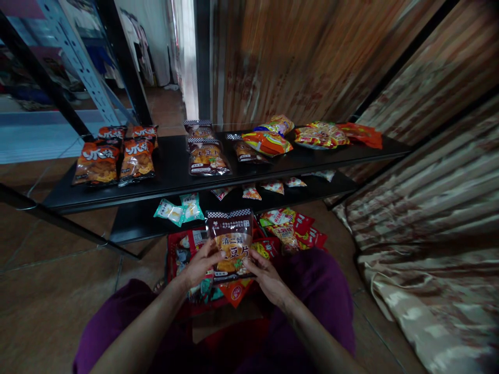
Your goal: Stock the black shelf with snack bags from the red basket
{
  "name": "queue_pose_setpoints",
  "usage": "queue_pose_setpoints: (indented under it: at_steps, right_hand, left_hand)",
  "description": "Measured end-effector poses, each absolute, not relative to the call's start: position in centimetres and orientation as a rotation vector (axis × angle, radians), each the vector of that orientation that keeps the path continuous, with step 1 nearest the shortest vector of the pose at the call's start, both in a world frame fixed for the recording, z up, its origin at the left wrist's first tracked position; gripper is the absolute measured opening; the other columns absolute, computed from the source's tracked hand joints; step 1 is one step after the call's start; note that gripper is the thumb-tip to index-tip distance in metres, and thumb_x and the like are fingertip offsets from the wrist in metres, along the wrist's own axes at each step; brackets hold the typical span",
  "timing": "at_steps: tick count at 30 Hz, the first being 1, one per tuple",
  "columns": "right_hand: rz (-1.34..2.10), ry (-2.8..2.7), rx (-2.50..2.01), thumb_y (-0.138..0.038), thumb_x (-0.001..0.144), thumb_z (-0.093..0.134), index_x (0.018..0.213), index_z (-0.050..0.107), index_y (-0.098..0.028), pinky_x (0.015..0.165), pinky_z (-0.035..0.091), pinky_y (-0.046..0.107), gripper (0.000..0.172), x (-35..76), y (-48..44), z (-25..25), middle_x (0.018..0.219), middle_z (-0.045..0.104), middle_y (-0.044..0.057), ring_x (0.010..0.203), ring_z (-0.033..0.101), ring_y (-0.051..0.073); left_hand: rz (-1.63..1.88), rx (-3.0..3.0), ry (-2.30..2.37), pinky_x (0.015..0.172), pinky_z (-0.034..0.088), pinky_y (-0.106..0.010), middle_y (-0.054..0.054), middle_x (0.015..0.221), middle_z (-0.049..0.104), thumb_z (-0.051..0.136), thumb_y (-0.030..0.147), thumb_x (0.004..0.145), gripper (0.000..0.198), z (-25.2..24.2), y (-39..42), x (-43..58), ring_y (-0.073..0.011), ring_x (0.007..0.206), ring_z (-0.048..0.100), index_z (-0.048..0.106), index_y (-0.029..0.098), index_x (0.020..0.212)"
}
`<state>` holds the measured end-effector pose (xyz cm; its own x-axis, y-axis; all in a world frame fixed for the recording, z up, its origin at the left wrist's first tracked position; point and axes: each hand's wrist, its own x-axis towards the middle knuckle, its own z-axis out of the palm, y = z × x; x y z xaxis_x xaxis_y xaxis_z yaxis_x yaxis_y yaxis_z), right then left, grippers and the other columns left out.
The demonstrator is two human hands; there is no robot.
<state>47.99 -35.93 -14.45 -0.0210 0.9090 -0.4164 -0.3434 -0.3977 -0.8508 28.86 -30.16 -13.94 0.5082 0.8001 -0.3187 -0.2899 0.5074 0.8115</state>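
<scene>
A brown snack bag [231, 228] with a checkered top edge is held upright between both hands, its printed front facing me. My left hand [200, 266] grips its left side, thumb across the front. On the lower right side, my right hand [267, 275] pinches the bag with the thumb in front. Beneath it sits a red basket [168, 259] of mixed snack packets, partly hidden by the bag and my hands. Matching brown bags, one pair [206, 158] and another [246, 152], lie on the black upper shelf [167, 166] ahead.
Orange snack bags [137, 160] stand at the shelf's left end; yellow and orange packets [322, 135] lie toward the right. The lower shelf [132, 221] carries green packets [191, 206] and small pouches. Red packets [302, 228] pile beside the basket. Patterned curtains [429, 208] hang to the right.
</scene>
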Motion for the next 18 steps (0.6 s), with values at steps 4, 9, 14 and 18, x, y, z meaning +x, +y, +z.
queue_pose_setpoints:
  at_steps: [4, 9, 14, 18]
  right_hand:
    - [1.613, -0.677, -1.248, -0.045, 0.065, 0.078, 0.106, 0.068, -0.026, 0.086, 0.049, 0.038, 0.046, 48.4, -35.9, -14.6, 0.105, 0.07, 0.004, 0.1, 0.063, 0.025]
    - [1.612, -0.689, -1.237, -0.044, 0.066, 0.077, 0.105, 0.068, -0.026, 0.092, 0.046, 0.039, 0.044, 48.7, -35.5, -14.2, 0.104, 0.071, 0.003, 0.103, 0.063, 0.024]
    - [1.615, -0.727, -1.19, -0.043, 0.066, 0.077, 0.106, 0.067, -0.026, 0.093, 0.047, 0.04, 0.044, 49.3, -34.5, -12.6, 0.107, 0.07, 0.004, 0.102, 0.064, 0.025]
    - [1.629, -0.755, -1.178, -0.044, 0.066, 0.077, 0.105, 0.067, -0.025, 0.088, 0.049, 0.04, 0.045, 49.5, -34.0, -11.3, 0.108, 0.07, 0.005, 0.1, 0.064, 0.026]
  left_hand:
    - [0.695, 0.83, 0.712, 0.1, 0.04, -0.043, -0.014, 0.125, 0.058, 0.077, 0.031, 0.068, 0.061, -13.8, -30.3, 28.8, -0.0292, 0.118, 0.053, 0.052, 0.02, 0.123]
    - [0.734, 0.839, 0.74, 0.1, 0.039, -0.044, -0.013, 0.124, 0.059, 0.076, 0.034, 0.069, 0.058, -13.5, -30.2, 29.4, -0.0295, 0.118, 0.053, 0.054, 0.02, 0.12]
    - [0.79, 0.842, 0.74, 0.101, 0.039, -0.043, -0.012, 0.126, 0.059, 0.074, 0.031, 0.071, 0.058, -11.8, -30.0, 30.1, -0.0288, 0.12, 0.052, 0.052, 0.022, 0.124]
    - [0.841, 0.83, 0.699, 0.101, 0.04, -0.044, -0.011, 0.123, 0.061, 0.073, 0.03, 0.073, 0.059, -10.2, -30.0, 30.3, -0.0278, 0.117, 0.054, 0.05, 0.022, 0.127]
